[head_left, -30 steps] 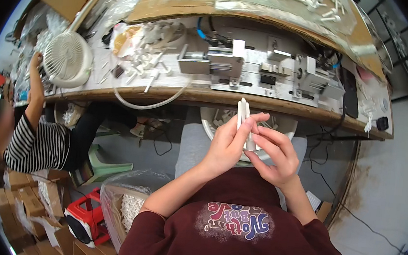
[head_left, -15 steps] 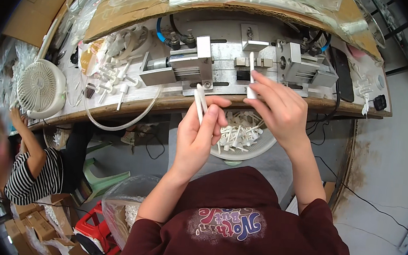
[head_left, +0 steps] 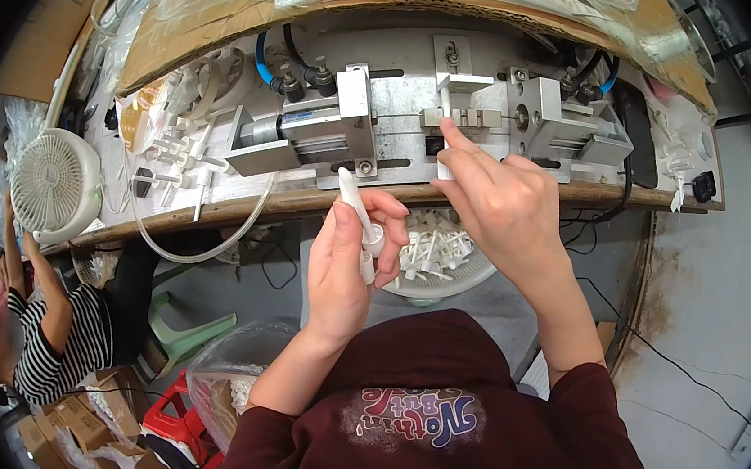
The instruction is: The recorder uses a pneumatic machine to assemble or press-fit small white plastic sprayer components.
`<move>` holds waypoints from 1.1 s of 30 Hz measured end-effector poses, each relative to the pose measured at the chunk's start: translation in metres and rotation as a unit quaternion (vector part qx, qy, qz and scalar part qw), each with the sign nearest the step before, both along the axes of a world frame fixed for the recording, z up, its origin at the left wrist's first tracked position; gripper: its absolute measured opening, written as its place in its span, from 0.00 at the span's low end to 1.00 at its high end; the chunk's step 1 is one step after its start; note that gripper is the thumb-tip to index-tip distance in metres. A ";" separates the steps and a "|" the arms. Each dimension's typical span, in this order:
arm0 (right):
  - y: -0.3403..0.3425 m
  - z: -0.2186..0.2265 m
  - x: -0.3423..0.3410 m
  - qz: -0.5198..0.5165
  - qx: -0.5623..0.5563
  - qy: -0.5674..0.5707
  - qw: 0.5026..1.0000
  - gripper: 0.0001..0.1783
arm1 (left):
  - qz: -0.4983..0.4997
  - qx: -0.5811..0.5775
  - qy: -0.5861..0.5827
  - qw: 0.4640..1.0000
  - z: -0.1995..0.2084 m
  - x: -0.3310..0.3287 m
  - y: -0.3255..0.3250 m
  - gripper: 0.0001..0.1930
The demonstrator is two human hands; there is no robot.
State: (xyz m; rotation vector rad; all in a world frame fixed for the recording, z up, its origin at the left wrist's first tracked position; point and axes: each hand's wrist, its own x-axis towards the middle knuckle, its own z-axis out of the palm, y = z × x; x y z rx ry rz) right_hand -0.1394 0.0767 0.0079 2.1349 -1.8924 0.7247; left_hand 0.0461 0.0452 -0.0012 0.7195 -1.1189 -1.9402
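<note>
Right hand: I see thumb and fingers pinching a white stick, its far end ahead of the fingertips, by the block; whether they touch, I cannot tell.
Left hand: half curled around white parts.
Stick's middle: hidden from me behind the right fingers.
White parts: partly covered, uncountable.
Stick's shaft: slim, straight.

This was a workshop: metal clamps stood on the bench, a basin of parts below it, cartons before it.
</note>
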 end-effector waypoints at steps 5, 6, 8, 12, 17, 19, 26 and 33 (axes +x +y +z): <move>0.002 -0.004 0.002 -0.011 0.013 0.043 0.999 0.12 | -0.004 0.020 0.011 1.000 -0.003 -0.002 0.000 0.26; 0.002 -0.003 0.002 -0.011 0.015 0.044 0.999 0.12 | -0.005 0.020 0.012 1.000 -0.003 -0.002 0.000 0.26; 0.001 0.002 0.000 -0.006 0.022 0.043 0.999 0.12 | -0.004 0.021 0.013 1.000 -0.003 -0.001 -0.001 0.25; -0.003 0.000 -0.002 0.020 -0.015 0.028 0.999 0.05 | 0.001 0.026 0.016 1.000 -0.004 -0.002 -0.001 0.25; -0.004 0.004 0.000 0.023 0.003 0.033 0.999 0.06 | -0.003 0.028 0.021 0.999 -0.002 -0.004 0.000 0.24; -0.004 0.006 0.001 0.025 0.009 0.033 0.999 0.07 | -0.006 0.032 0.022 0.999 -0.001 -0.003 0.000 0.23; -0.004 0.011 0.002 0.019 0.016 0.043 0.999 0.07 | -0.006 -0.022 0.016 1.000 -0.002 0.004 0.000 0.16; 0.019 0.015 0.014 0.061 -0.039 -0.067 0.995 0.18 | 0.022 -0.045 0.039 0.998 -0.005 0.000 0.002 0.12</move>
